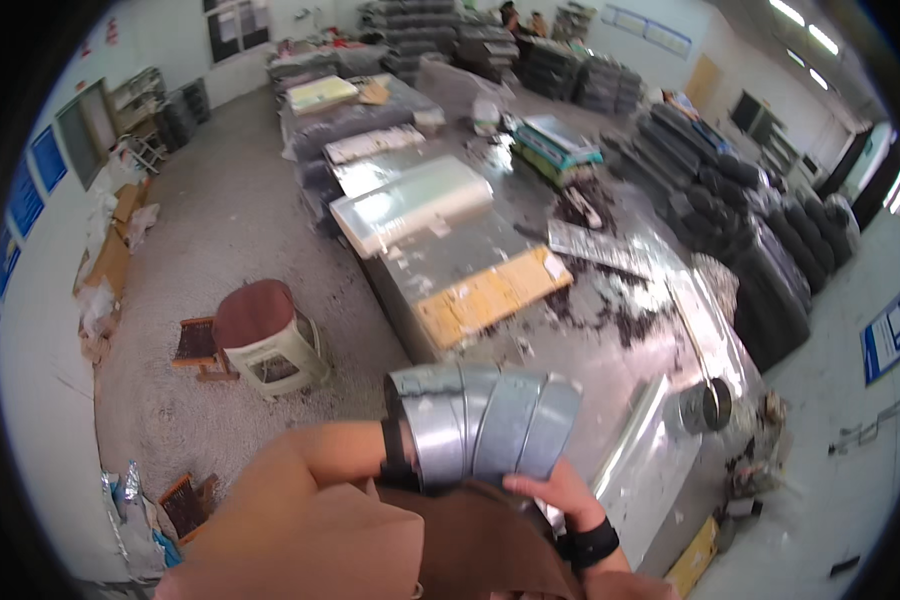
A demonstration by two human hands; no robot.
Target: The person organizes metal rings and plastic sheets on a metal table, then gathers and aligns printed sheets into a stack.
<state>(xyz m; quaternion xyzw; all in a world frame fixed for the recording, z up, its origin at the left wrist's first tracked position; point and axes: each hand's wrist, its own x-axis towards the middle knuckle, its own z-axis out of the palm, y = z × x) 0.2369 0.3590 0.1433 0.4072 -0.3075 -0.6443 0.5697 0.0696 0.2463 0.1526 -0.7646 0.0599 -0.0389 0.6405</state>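
Observation:
A shiny sheet-metal duct elbow, built of several overlapping segments, lies across in front of my body at the table's near edge. My left forearm, with a dark band at the wrist, reaches into the elbow's left opening. The metal hides my left hand and its fingers. At the right end, my right hand grips the elbow, its thumb on the outer surface and its other fingers mostly out of sight. A black band circles the right wrist.
The metal-topped table bears a yellowish board, a roll of clear film, a metal strip and dark scraps. A short metal ring stands right. A stool is left; dark rolls are stacked at the far right.

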